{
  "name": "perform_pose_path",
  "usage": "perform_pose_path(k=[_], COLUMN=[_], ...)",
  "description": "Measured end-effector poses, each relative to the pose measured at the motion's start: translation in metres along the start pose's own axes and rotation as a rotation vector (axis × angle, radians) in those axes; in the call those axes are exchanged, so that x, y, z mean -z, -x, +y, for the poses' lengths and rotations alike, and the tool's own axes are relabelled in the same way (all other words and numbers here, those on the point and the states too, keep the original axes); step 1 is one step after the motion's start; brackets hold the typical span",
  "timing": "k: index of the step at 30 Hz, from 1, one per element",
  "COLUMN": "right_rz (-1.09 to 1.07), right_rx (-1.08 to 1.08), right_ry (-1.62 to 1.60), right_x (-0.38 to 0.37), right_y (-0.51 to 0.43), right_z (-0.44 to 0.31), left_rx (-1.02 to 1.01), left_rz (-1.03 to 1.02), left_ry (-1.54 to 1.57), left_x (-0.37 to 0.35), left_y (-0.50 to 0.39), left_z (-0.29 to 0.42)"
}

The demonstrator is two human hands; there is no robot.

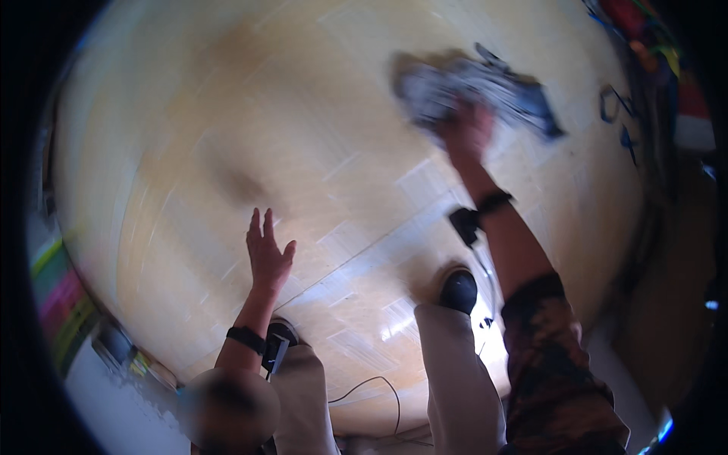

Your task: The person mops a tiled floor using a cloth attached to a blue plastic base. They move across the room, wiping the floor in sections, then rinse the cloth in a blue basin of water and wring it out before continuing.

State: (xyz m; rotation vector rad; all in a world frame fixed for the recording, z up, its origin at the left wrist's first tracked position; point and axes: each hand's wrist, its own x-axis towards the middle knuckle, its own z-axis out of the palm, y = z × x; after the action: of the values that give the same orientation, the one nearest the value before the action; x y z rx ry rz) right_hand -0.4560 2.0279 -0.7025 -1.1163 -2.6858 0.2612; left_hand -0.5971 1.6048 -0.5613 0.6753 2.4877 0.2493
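Observation:
In the head view, my right hand is on a bunched grey cloth with a dark blue end, spread over the wood-patterned floor. Motion blur covers the hand and cloth; the fingers seem to be sunk into the folds. My left hand is held over the floor with the fingers apart and nothing in it. Each wrist wears a black strap carrying a small dark device, the right one with a cable running from it.
My dark shoes stand on the floor below the hands. A thin black cable curves between my legs. Blue strap-like pieces lie at the right, near a heap of coloured things. Coloured items line the left rim.

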Motion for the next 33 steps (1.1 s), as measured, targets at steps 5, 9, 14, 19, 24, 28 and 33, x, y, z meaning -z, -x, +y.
perform_pose_path(k=[5, 9, 14, 19, 24, 28, 33], right_rz=[-0.14, -0.126, 0.079, -0.178, 0.076, 0.028, -0.254], right_rx=[0.327, 0.425, -0.356, -0.679, -0.923, -0.725, -0.161], right_ry=[-0.196, -0.207, -0.534, 0.225, 0.293, -0.01, -0.392], right_x=[0.02, 0.053, 0.055, 0.124, 0.105, 0.072, 0.082], right_y=[-0.011, 0.021, 0.043, 0.147, 0.202, 0.135, 0.11], right_z=[-0.166, -0.121, 0.087, 0.321, 0.31, 0.196, 0.106], left_rx=[-0.126, -0.335, -0.323, -0.342, -0.435, -0.584, -0.876], left_rz=[-0.043, -0.031, -0.097, -0.243, -0.318, -0.338, -0.275], left_ry=[-0.042, -0.142, -0.354, -0.503, -0.595, -0.695, -0.645], left_x=[0.019, 0.042, 0.056, 0.067, 0.079, 0.075, 0.03], left_y=[-0.012, -0.02, -0.032, -0.033, -0.026, -0.042, -0.098], left_z=[0.049, 0.06, 0.046, 0.057, 0.104, 0.174, 0.291])
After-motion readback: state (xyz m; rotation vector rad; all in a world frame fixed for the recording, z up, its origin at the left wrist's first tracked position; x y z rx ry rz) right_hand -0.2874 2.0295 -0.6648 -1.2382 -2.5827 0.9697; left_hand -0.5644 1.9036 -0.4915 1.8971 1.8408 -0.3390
